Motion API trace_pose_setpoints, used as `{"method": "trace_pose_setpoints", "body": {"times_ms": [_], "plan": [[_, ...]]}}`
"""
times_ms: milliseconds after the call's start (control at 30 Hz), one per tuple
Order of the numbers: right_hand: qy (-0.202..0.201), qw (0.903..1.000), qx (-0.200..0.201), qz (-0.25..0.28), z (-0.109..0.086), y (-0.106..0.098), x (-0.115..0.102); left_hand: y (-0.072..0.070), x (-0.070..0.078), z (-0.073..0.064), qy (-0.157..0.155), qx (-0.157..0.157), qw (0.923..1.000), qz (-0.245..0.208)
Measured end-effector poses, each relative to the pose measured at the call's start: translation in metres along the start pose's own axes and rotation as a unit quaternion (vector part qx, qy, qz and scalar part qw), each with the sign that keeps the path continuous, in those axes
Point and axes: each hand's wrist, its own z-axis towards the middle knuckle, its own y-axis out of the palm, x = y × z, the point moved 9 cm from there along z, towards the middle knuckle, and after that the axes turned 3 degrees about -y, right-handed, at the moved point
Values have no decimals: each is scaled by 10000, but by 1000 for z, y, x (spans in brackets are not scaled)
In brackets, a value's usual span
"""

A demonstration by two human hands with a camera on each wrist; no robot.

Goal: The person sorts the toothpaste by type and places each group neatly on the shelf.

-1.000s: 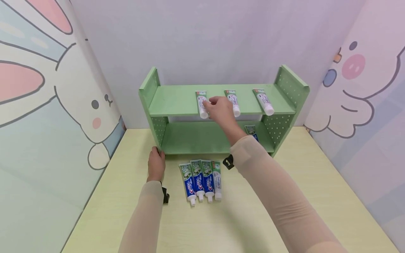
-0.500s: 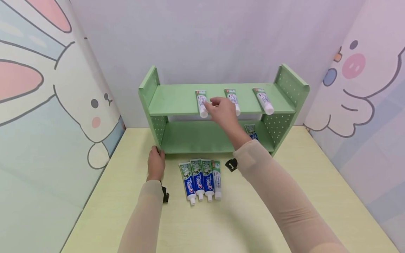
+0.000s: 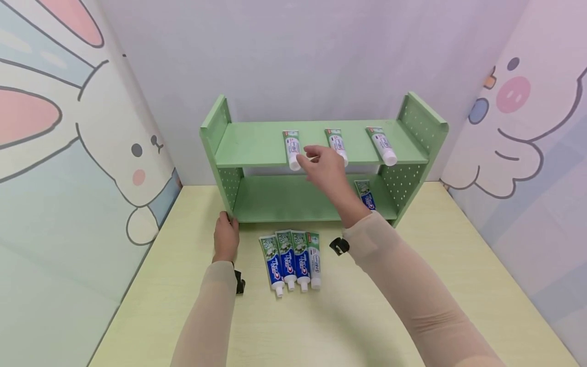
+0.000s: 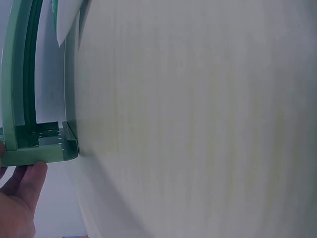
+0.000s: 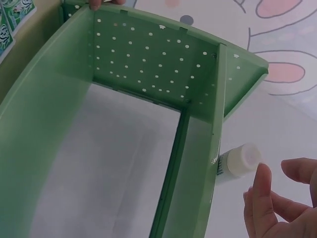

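My left hand (image 3: pixel 227 237) grips the lower front of the left side panel of a green two-tier shelf (image 3: pixel 284 198); in the left wrist view its fingers (image 4: pixel 33 186) lie against the panel. My right hand (image 3: pixel 324 165) is in front of the upper tier, holding nothing, thumb and fingers apart. Just left of it lies a white and green toothpaste tube (image 3: pixel 293 149), its cap past the shelf's front edge. Another such toothpaste tube (image 3: pixel 337 142) is partly hidden behind the hand. A third tube (image 3: pixel 382 147) lies farther right. In the right wrist view a white cap (image 5: pixel 243 159) is near the fingertips.
A blue and green toothpaste tube (image 3: pixel 365 195) lies on the lower tier at right, partly hidden by my arm. On the table (image 3: pixel 275 331), before the shelf, several tubes lie side by side: blue Crest tubes (image 3: pixel 287 260) and a white one (image 3: pixel 314 261). Cartoon-printed walls surround the table.
My right hand has drawn back slightly, down and to the right, away from the left tube on the upper tier. My left hand stays on the shelf panel.
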Motion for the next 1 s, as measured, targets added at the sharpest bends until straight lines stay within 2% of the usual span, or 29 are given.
{"method": "trace_pose_setpoints", "body": {"times_ms": [400,667,1000], "plan": [[-51,9999,6,156,-14,0,3,0,-1,0,40,14,10000,-34],[-94,9999,-75,-64,-23,3,7,0,0,0,7,2,10000,-19],[-146,9998,-125,-65,-27,8,19,1,-1,1,-64,1,10000,51]]}}
